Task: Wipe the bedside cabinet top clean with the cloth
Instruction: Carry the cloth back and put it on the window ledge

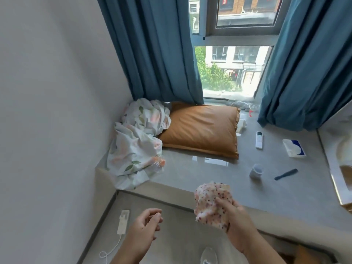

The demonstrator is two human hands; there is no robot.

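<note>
Right hand [235, 219] grips spotted cloth [210, 203] — left hand [145, 227] empty, no legible writing.

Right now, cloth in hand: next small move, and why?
Probably lower the right hand, which grips the bunched spotted cloth in the air, onto the cabinet top below. The left hand is empty and could shift the white charger aside.

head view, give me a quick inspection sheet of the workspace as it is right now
surface: grey cabinet top below the hands, mostly bare
job's things: speckled cloth bunched up, held off the surface
clutter: white charger on the top; clear object at the near edge
hands: right hand grips the cloth; left hand empty, fingers loosely curled
cables: white cord trails from the charger
surroundings: window ledge with orange pillow, floral sheet, remote, comb; blue curtains
</note>
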